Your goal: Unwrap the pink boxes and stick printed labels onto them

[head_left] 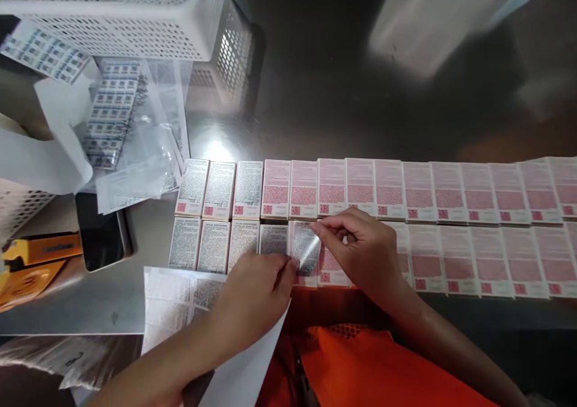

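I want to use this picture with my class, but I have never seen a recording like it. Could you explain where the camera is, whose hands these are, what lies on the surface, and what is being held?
There is no machine here. One camera sits on a person's head and looks down at that person's own bare hands. On the shiny metal table lie two rows of small boxes, printed in pink. The boxes on the left end carry grey stickers. The left hand and the right hand together hold one grey sticker over a box in the near row. Under the left arm lies a sticker sheet. A white basket stands at the far left.
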A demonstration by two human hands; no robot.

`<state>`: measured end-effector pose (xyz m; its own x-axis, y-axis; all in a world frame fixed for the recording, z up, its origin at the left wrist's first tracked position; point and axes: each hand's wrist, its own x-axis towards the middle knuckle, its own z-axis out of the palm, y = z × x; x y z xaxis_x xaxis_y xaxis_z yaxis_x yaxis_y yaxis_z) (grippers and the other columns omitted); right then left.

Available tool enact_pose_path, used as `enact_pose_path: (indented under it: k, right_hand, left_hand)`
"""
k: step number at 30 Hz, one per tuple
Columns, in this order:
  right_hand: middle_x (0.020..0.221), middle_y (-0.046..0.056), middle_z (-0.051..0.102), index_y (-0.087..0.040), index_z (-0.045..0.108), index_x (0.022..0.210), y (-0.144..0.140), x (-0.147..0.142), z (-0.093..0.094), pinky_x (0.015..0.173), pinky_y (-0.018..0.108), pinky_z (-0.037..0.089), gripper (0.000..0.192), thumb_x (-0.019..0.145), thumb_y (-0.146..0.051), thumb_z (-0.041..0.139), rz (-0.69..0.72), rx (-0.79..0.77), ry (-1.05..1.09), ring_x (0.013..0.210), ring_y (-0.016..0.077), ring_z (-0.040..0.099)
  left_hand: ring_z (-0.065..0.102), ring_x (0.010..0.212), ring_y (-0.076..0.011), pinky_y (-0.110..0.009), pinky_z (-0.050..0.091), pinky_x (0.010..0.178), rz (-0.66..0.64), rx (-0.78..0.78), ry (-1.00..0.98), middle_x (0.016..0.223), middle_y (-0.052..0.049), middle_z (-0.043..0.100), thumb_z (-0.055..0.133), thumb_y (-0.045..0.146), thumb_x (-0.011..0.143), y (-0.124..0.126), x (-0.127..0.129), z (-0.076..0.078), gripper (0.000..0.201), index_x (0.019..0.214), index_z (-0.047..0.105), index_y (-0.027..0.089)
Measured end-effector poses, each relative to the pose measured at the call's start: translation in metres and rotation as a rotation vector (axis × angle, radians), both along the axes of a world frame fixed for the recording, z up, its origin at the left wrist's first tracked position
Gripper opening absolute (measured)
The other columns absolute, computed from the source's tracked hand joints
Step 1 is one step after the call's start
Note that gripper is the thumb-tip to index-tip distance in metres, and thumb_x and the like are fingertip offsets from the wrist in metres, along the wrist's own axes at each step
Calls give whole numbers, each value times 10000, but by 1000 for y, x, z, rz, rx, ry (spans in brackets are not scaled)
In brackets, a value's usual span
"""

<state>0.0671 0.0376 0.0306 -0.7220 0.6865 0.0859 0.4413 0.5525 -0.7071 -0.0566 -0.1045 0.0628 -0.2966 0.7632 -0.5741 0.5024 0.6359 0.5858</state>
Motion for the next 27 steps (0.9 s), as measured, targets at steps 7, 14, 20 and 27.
enact_pose_path:
  k: [7,14,20,27]
  right_hand:
    - [681,-17,672,-244,729,768,-4,-3,-2,574,259,418,151,888,-320,676,3,18,-130,602,129,605]
    - [735,-7,716,-226,709,775,-8,-1,-5,645,270,467,177,913,-319,648,-17,70,-90,688,147,669]
    - [737,1,719,-219,703,782,-8,-1,-6,647,271,468,170,918,-303,645,-1,119,-67,689,150,668]
    - [749,-2,722,-223,698,787,-8,0,-7,662,271,471,166,923,-295,635,8,129,-72,700,151,675]
  left_hand:
    - [617,589,-225,-339,266,571,-69,-85,47,665,-87,702,368,354,975,1,0,-4,436,669,640,205]
    - [613,575,-211,-330,260,562,-87,-130,5,646,-76,694,369,339,965,4,-4,-3,427,642,616,208]
    - [604,563,-199,-320,285,565,-85,-122,-38,644,-69,691,371,345,962,6,-6,-6,427,631,601,207]
    - [618,575,-198,-317,302,562,-108,-138,-33,666,-70,710,380,338,961,8,-8,-6,428,655,646,202]
